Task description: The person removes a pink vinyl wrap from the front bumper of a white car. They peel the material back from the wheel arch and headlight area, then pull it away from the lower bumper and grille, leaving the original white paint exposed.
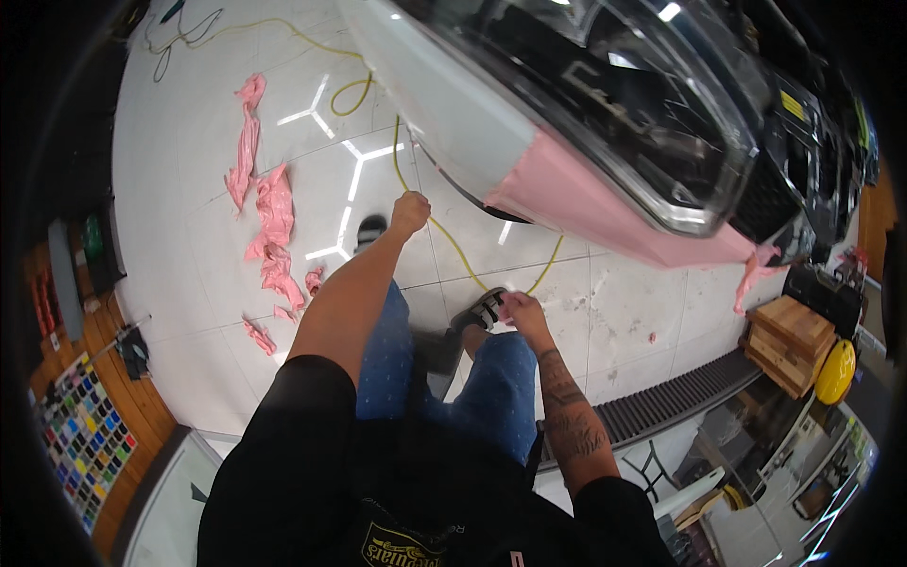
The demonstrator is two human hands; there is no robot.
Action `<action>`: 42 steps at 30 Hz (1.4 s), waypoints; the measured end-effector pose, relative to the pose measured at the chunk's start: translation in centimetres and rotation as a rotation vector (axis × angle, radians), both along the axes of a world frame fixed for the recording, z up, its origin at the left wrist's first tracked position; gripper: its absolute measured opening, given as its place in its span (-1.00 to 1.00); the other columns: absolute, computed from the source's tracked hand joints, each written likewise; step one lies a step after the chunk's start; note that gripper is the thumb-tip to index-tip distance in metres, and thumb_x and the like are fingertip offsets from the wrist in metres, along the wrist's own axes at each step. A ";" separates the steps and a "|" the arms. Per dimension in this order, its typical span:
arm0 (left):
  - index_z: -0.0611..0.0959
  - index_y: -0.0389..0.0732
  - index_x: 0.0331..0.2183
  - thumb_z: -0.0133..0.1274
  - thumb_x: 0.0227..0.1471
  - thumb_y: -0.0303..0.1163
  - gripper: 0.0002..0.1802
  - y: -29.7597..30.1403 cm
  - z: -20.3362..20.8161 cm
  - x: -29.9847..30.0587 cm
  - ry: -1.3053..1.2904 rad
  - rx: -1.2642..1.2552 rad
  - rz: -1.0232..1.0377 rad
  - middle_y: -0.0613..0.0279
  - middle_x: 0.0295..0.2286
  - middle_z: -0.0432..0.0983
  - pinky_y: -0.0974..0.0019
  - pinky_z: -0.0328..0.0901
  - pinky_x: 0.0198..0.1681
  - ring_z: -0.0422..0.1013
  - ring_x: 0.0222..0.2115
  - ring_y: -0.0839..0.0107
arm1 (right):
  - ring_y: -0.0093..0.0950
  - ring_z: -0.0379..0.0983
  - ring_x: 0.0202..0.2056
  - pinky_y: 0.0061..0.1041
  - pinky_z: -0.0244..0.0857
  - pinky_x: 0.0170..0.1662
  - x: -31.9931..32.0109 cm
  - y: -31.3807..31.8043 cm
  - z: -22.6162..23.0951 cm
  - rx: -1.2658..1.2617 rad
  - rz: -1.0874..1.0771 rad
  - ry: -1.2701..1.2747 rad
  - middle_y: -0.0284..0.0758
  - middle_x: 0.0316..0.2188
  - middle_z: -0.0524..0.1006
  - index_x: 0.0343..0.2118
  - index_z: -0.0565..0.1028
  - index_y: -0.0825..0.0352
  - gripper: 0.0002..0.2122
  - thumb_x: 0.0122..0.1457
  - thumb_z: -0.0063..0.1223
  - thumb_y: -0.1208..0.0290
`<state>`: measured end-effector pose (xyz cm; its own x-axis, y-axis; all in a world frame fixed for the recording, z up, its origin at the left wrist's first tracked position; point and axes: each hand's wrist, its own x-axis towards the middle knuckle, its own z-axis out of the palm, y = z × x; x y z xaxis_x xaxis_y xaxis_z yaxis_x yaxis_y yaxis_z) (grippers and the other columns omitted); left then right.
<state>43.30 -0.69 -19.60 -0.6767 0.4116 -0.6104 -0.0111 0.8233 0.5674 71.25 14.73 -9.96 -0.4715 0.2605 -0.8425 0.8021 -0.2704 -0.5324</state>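
Observation:
A car's front corner fills the upper right, with a pale bare panel [463, 104] beside a clear headlight [652, 142]. Pink film [586, 203] covers the panel under the headlight, ending in a ragged edge against the pale part. My left hand [410, 214] is closed just off the panel's lower edge; anything in its fingers is hidden. Lower and to the right, my right hand [524, 314] is closed in front of my knee, apart from the car. A pinkish bit shows at its fingertips, too small to name.
Crumpled strips of pink film [275, 213] lie on the tiled floor at left. A yellow hose [453, 248] runs across the floor, past my feet. A dark floor grate [675, 402], wooden blocks [789, 340] and a yellow round object [835, 372] are at right.

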 end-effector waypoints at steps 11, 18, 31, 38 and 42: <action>0.49 -0.29 -0.32 0.09 -0.11 -0.03 -0.50 3.2 -0.6 -4.2 0.415 -0.162 -0.451 0.11 -0.34 0.48 0.11 0.33 -0.24 0.43 -0.26 0.23 | -0.49 0.45 -0.55 -0.50 0.34 -0.50 12.0 -11.0 -16.1 -0.312 -0.071 -0.159 -0.32 -0.54 0.50 -0.28 0.44 0.31 -0.79 0.13 -0.13 0.31; 0.57 -0.15 -0.64 -0.06 -0.04 -0.23 -0.72 3.3 -8.4 -4.6 0.991 0.060 -0.716 0.21 -0.59 0.49 0.19 0.28 -0.39 0.46 -0.47 0.24 | -0.17 0.34 -0.11 -0.19 0.27 -0.14 10.8 -23.6 -29.8 0.284 0.844 -0.046 -0.13 -0.19 0.42 -0.13 0.38 0.31 -0.61 0.05 -0.07 0.15; 0.56 -0.19 -0.52 -0.09 -0.04 -0.32 -0.80 1.8 -12.9 0.1 0.718 0.235 -1.455 0.13 -0.54 0.49 0.21 0.30 -0.37 0.43 -0.47 0.22 | -0.16 0.28 0.01 -0.19 0.11 0.04 16.5 -27.4 -45.2 -0.246 1.087 -0.130 -0.06 -0.08 0.39 -0.13 0.44 0.37 -0.37 0.03 -0.17 -0.20; 0.55 -0.36 -0.50 -0.30 0.13 -0.02 -0.42 1.6 -10.5 1.3 0.441 -0.042 -0.901 -0.08 -0.47 0.45 0.06 0.28 -0.26 0.39 -0.37 0.02 | -0.17 0.36 -0.08 -0.23 0.21 -0.03 10.2 -23.0 -43.9 -0.064 1.106 -0.019 -0.07 -0.17 0.46 -0.24 0.50 0.38 -0.44 0.06 -0.16 -0.13; 0.53 -0.32 -0.44 0.05 -0.21 0.27 -0.28 1.7 -9.4 -1.4 0.825 0.076 -0.256 -0.11 -0.57 0.46 0.09 0.30 -0.37 0.44 -0.48 0.00 | -0.16 0.38 -0.12 -0.24 0.24 -0.06 6.5 -18.3 -41.3 0.154 1.268 0.093 -0.06 -0.23 0.48 -0.30 0.52 0.39 -0.50 0.06 -0.13 -0.06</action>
<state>41.91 1.03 -28.99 -0.7721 0.6317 0.0699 0.6089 0.7038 0.3659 77.70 -3.56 -51.26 -0.5150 -0.3213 -0.7947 0.4102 0.7217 -0.5576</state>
